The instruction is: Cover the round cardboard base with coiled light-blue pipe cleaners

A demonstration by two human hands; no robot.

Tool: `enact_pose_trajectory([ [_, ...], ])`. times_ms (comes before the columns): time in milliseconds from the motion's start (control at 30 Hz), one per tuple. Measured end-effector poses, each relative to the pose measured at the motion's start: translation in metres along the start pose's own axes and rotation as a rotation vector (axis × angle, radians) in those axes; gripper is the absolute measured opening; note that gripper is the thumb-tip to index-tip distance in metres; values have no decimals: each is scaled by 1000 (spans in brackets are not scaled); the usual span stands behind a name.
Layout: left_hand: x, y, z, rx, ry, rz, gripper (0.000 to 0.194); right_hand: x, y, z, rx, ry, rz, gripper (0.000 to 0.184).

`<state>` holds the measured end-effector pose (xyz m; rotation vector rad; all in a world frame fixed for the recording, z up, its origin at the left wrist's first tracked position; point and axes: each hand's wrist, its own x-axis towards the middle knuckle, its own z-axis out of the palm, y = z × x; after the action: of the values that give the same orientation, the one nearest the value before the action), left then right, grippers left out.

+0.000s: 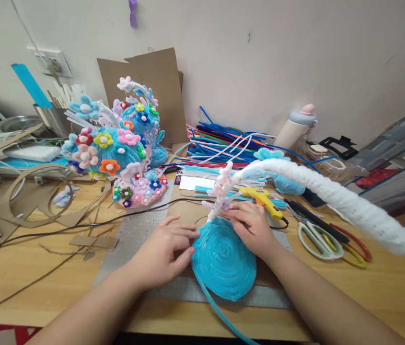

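A round blue disc of coiled pipe cleaner (225, 254) is tilted towards me, with a loose blue strand (220, 314) trailing from its lower left edge. My left hand (164, 247) pinches the disc's left edge between thumb and fingers. On the upper right edge, my right hand (254, 227) grips the disc, its fingertips partly hidden near the stem. From the disc's top rises a white wrapped stem (216, 206) with small pink and lilac flowers. It bends right into a long, thick white fuzzy arm (328, 196). A blue flower (270, 154) sits on the bend.
Flower-covered blue ornaments (116, 148) stand at the left back. A yellow glue gun (263, 199) and scissors (319, 237) lie right. Bundled pipe cleaners (224, 143) lie by the wall. Cardboard rings (37, 191) and a black cable (90, 224) spread left. A grey mat (123, 254) lies beneath.
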<state>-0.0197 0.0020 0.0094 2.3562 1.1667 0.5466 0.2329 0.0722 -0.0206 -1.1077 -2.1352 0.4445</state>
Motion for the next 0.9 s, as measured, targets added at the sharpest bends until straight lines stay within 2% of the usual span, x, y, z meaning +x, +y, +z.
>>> enact_pose_trajectory([
  [333,0,1,0,6,-3,6,23,5,5,8,279,-82,236,19],
  [767,0,1,1,3,10,13,24,11,-2,17,349,-78,242,8],
  [900,0,1,2,2,23,17,24,13,0,22,373,-84,248,12],
])
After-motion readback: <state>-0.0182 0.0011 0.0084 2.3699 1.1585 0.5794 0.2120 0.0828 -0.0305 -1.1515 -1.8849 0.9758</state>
